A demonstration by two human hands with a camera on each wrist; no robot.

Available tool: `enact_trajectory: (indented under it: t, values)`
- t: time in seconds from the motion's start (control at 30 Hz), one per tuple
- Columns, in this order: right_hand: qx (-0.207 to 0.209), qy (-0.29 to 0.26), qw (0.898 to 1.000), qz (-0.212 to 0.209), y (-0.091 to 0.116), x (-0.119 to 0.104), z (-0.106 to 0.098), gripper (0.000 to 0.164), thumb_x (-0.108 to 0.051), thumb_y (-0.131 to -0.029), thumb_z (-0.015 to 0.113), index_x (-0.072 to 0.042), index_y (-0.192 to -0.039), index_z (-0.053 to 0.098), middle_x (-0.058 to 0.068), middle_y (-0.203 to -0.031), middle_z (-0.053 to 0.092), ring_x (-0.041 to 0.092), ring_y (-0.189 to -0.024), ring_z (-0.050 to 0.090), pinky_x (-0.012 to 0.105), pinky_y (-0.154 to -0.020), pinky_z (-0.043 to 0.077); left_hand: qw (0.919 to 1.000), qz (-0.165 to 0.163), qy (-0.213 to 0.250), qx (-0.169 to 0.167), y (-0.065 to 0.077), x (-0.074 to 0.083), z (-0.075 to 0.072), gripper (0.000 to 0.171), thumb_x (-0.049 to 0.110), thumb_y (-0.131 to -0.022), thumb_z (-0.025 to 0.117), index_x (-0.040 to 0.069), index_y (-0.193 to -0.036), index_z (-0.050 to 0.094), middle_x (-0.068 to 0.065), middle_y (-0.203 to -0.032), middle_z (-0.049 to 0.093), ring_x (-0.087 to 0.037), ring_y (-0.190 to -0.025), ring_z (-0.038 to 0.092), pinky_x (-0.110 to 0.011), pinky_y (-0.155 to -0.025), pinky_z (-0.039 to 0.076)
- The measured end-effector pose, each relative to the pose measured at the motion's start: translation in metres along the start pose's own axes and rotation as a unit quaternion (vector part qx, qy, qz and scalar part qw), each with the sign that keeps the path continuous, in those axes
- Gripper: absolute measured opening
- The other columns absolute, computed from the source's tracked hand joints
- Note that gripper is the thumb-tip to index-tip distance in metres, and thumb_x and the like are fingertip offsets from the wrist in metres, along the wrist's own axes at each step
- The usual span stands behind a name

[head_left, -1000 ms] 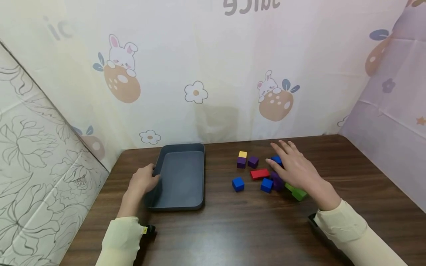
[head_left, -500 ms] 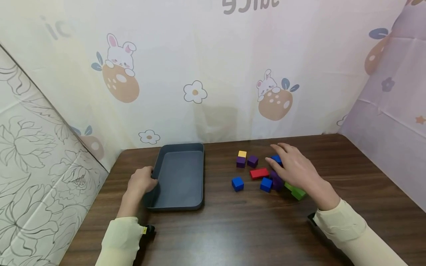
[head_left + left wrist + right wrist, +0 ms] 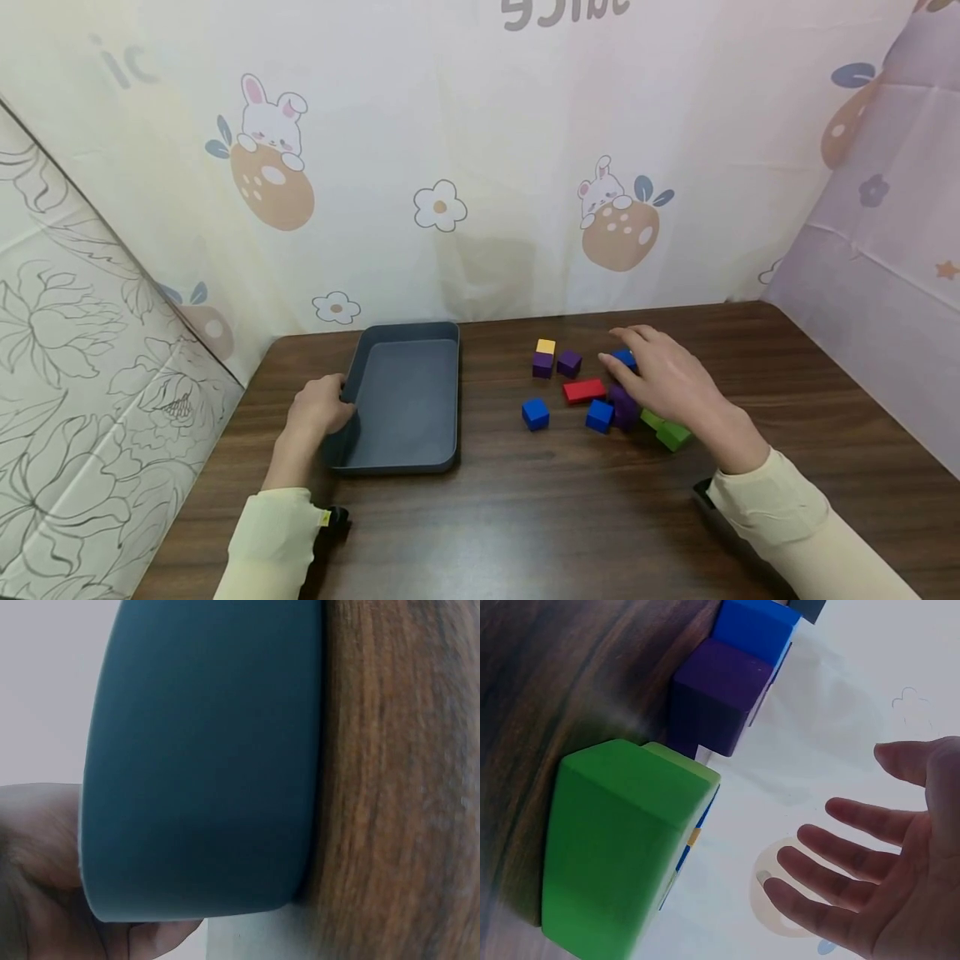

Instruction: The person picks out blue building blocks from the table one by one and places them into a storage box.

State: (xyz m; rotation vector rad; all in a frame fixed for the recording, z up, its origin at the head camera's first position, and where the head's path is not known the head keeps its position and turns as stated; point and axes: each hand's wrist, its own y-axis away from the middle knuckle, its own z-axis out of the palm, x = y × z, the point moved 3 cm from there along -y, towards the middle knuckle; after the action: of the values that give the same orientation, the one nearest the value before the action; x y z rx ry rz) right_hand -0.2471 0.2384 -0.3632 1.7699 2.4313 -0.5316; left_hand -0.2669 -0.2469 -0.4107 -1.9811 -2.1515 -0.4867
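Observation:
At the left, my left hand (image 3: 320,409) grips the left rim of a dark grey tray (image 3: 405,467), with the thumb over its inner side. The tray's outer wall (image 3: 202,757) fills much of the left wrist view and hides part of the hand. My right hand (image 3: 671,379) hovers over the right part of a group of blocks, fingers spread and holding nothing. Near it are a blue block (image 3: 623,359), purple blocks (image 3: 623,408) and green blocks (image 3: 672,436). In the right wrist view a green block (image 3: 615,847) stands close to the relaxed fingers (image 3: 847,855).
A red block (image 3: 584,392), two blue cubes (image 3: 536,414), a purple cube (image 3: 569,363) and a yellow block (image 3: 546,346) with purple below it lie on the brown wooden table (image 3: 525,533). A patterned cloth (image 3: 487,167) rises behind the table. A dark object (image 3: 705,493) shows by the right sleeve.
My right hand's fingers have lowered slightly over the blocks. The left hand keeps its grip on the tray, and the blocks stay where they were.

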Motion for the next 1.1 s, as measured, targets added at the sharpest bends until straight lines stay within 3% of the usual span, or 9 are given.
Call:
enact_trajectory:
  t: [0.5, 1.1]
  values:
    - [-0.012, -0.030, 0.999, 0.000, 0.000, -0.008, -0.003, 0.052, -0.040, -0.107, 0.060, -0.001, -0.141, 0.062, 0.025, -0.143, 0.059, 0.045, -0.127, 0.059, 0.067, -0.102, 0.049, 0.9999, -0.006, 0.003, -0.013, -0.002, -0.002, 0.001, 0.056, 0.012, -0.097, 0.068, -0.009, -0.147, 0.052, -0.034, -0.135, 0.062, -0.046, -0.110, 0.066, -0.059, -0.093, 0.055]
    - [-0.001, -0.041, 0.998, -0.040, 0.001, -0.031, 0.006, 0.047, -0.035, -0.103, 0.069, -0.002, -0.137, 0.066, 0.020, -0.136, 0.065, 0.038, -0.122, 0.065, 0.061, -0.099, 0.053, 0.9998, -0.006, 0.011, -0.018, -0.003, -0.004, 0.000, 0.056, 0.012, -0.096, 0.067, -0.008, -0.147, 0.053, -0.033, -0.135, 0.062, -0.046, -0.111, 0.065, -0.059, -0.094, 0.053]
